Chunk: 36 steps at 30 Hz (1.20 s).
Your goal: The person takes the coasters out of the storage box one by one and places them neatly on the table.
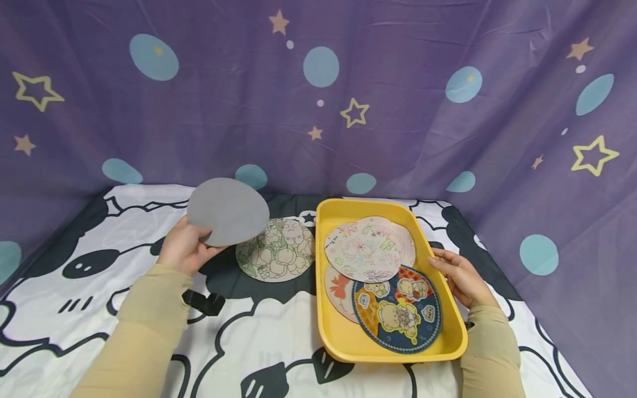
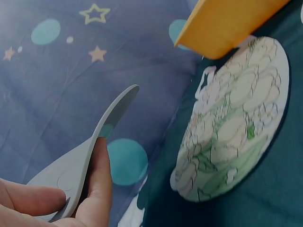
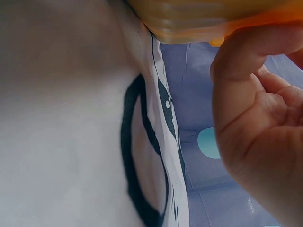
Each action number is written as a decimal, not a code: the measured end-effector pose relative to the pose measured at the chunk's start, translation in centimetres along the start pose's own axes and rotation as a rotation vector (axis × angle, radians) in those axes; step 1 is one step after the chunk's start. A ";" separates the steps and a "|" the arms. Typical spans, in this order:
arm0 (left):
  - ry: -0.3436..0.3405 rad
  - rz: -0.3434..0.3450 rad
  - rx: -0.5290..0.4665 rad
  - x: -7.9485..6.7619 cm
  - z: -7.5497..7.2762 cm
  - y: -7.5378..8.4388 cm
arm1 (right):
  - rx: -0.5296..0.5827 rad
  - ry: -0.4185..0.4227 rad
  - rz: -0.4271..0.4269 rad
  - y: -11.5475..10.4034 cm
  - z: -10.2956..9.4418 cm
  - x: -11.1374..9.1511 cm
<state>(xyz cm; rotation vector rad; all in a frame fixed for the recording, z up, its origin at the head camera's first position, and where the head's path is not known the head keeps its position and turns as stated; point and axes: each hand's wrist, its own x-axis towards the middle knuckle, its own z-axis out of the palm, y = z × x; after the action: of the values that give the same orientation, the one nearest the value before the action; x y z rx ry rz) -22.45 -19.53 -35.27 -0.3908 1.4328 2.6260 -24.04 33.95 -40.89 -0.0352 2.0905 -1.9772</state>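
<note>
Where a beige fabric sleeve (image 1: 136, 326) comes in over the left part of the bench (image 1: 293, 342), which is covered in black-and-white cartoon-print cloth, the left hand (image 1: 186, 246) grasps a flat grey, roughly oval mat (image 1: 229, 213) by its edge. The thumb lies on the plain grey face and the fingers reach behind it; the mat is raised and tilted above the bench, and the left wrist view shows it bending in the pinch. Just right of it, near the bench's far edge, a pale oval mat printed with green plants and outlined figures (image 1: 278, 254) lies flat, its right end close beside a yellow rectangular tray with rounded corners (image 1: 348, 351).

Along the tray's left edge, a pale pink mat with a red bow-like print (image 1: 342, 298) shows only in part, under its neighbours. Towards the far edge lies a whitish-pink, wavy-edged mat with multicoloured line drawings (image 1: 368, 251). A navy round mat with bear pictures (image 1: 398, 326) fills the tray's near right portion, its upper part covered by the wavy-edged mat. At the tray's right edge, the right hand (image 1: 463, 279) grips the rim, fingertips over the top.
</note>
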 end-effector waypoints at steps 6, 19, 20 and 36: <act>0.060 -0.035 -0.045 0.2 -1.1 0.0 | -0.013 0.005 -0.006 0.0 -0.1 -0.1; 0.080 -0.048 -0.068 0.3 -2.8 -0.3 | 0.003 0.001 -0.011 0.1 -0.1 -0.1; 0.081 -0.050 -0.065 0.3 -2.9 -0.4 | 0.002 -0.001 -0.012 0.1 -0.1 -0.1; 0.194 -0.075 0.037 0.2 -3.9 -0.7 | 0.003 -0.010 -0.020 0.2 -0.1 0.0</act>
<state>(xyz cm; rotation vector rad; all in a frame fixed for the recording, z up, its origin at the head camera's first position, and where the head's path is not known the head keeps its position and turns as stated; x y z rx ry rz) -21.86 -22.38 -37.92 -0.6974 1.4865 2.5575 -23.99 34.05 -41.11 -0.0662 2.0892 -1.9872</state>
